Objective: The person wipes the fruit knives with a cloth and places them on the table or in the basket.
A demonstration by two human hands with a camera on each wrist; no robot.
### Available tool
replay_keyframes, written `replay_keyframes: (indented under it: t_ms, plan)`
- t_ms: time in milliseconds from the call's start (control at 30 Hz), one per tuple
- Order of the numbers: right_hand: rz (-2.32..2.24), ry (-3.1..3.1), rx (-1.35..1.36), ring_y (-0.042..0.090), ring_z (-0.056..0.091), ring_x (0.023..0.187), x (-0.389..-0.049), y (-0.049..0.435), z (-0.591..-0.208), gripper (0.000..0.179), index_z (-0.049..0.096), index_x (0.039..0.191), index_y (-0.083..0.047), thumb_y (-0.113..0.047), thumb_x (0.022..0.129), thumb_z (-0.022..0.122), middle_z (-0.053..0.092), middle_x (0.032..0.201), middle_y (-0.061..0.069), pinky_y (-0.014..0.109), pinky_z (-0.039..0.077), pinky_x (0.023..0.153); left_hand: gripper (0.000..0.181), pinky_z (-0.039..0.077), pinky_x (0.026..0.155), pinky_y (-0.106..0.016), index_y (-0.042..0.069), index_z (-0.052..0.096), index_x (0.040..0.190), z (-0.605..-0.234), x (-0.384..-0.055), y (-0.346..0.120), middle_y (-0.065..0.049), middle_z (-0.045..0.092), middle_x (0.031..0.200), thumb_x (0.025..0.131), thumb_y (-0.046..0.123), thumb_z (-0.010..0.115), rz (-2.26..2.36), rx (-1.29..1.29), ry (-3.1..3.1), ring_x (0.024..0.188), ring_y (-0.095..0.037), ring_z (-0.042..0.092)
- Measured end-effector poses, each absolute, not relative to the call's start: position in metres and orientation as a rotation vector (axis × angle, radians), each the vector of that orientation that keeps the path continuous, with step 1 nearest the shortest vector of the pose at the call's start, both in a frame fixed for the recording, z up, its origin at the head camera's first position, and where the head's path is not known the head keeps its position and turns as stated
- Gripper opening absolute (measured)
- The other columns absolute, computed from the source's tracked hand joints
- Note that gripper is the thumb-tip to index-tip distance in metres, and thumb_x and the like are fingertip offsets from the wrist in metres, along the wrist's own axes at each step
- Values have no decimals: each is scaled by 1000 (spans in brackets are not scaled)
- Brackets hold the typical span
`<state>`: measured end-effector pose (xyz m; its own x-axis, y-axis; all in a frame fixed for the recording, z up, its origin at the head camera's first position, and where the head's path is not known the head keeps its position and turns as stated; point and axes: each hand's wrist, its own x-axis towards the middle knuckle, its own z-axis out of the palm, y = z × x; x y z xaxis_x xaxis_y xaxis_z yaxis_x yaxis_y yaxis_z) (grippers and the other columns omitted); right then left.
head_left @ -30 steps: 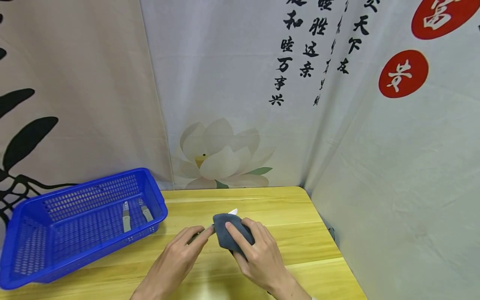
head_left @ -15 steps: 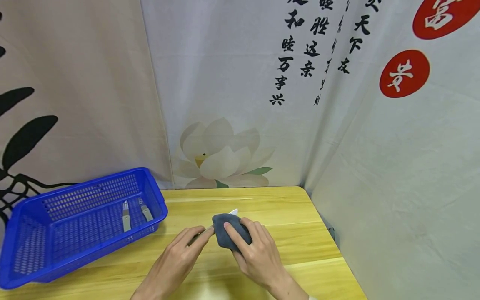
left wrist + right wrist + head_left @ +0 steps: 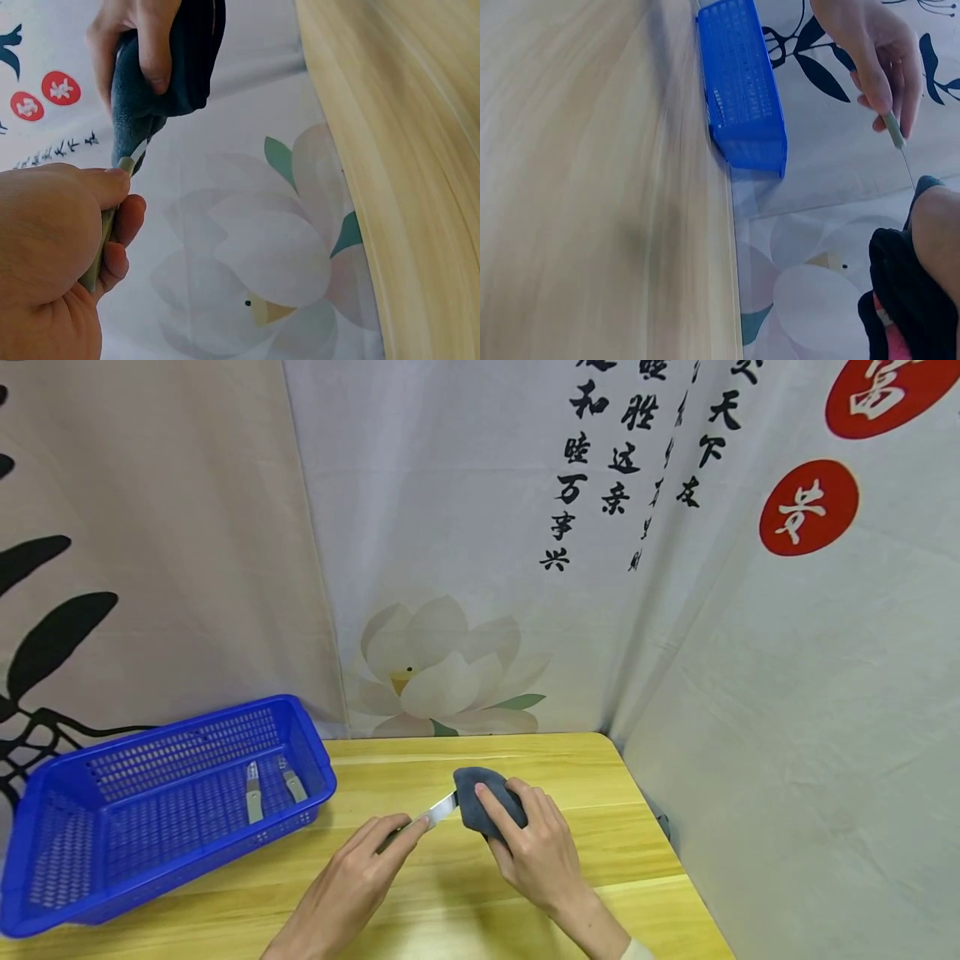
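In the head view my left hand (image 3: 360, 868) grips a small knife by its handle, thumb along the handle; the left wrist view shows the pale green handle (image 3: 94, 274) across the curled fingers. Part of the bare blade (image 3: 442, 808) shows between that hand and a dark grey-blue cloth (image 3: 474, 810). My right hand (image 3: 536, 852) holds the cloth folded around the far part of the blade, hiding the tip. A thin line of blade runs into the cloth (image 3: 911, 292) in the right wrist view, where a pink patch shows among the folds. Both hands are above the table.
A blue plastic basket (image 3: 187, 720) stands at the left of the wooden table (image 3: 525, 760). Inside lie a small knife (image 3: 253, 802) and another light-handled tool (image 3: 294, 785). Printed curtains (image 3: 465, 527) hang behind and to the right.
My right hand has slid the cloth up and to the right along the blade, baring the part near the handle. The tip, visible before, is now covered. My left hand stays put.
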<state>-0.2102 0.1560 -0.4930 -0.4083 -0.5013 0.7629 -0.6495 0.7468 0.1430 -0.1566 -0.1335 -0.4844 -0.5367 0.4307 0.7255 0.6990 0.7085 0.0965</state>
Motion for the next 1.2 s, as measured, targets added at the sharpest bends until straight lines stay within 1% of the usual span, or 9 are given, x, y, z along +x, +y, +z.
replay_keyframes:
  t_ms: [167,467,533,600,700,767,800,867,1200]
  plan:
    - [242,-2114,806,35,71,104,-216,167,-492,81,65,160,-20,-17,84,90,70,131,25,52,67,86,66,68,81,-28,14,74,146,-486,-156,-133,-6,76,123,122,34,16,-487,-837,-2241,102,-14,73]
    - [318,-2115,785,35,71,106,-207,167,-486,79,66,159,-19,-12,83,85,69,131,25,54,67,87,62,70,83,-30,14,75,144,-483,-157,-133,-6,76,122,122,34,21,-519,-822,-2267,104,-15,74]
    - [321,-2109,827,34,72,107,-202,161,-485,81,65,160,-19,-13,82,87,69,131,24,53,67,88,37,69,82,-30,14,75,144,-482,-158,-133,-6,76,123,122,20,46,-520,-825,-2260,104,-16,74]
    - [316,-2105,873,32,72,106,-195,154,-485,83,63,162,-20,-15,82,89,70,132,22,49,68,88,35,69,82,-30,14,74,146,-482,-158,-134,-7,75,124,113,7,66,-523,-830,-2269,105,-17,74]
    - [311,-2118,941,28,71,105,-186,143,-486,77,61,164,-21,-22,91,88,70,133,19,43,67,87,72,69,83,-31,14,73,147,-482,-158,-133,-6,76,125,84,-13,93,-528,-834,-2271,107,-18,75]
    - [308,-2129,979,25,70,105,-181,137,-488,74,59,165,-22,-27,96,85,69,135,16,40,66,88,70,70,85,-32,15,72,148,-483,-158,-133,-6,76,126,87,-12,91,-525,-832,-2276,109,-19,76]
    - [309,-2135,994,24,70,105,-180,135,-489,72,58,166,-22,-29,99,84,69,135,16,39,65,89,75,70,84,-32,15,73,147,-483,-158,-133,-7,76,125,82,-14,94,-526,-830,-2264,108,-19,76]
    - [314,-2137,1017,23,69,106,-178,132,-491,70,57,166,-21,-31,102,81,69,136,15,37,65,90,74,70,84,-33,15,73,147,-483,-157,-133,-7,77,125,82,-13,94,-526,-824,-2256,108,-20,76]
    - [274,-2107,989,24,68,99,-184,135,-492,71,61,164,-20,-27,96,83,70,133,17,37,63,85,90,68,81,-31,14,71,150,-483,-157,-133,-7,76,126,71,-18,98,-468,-845,-2235,104,-17,73]
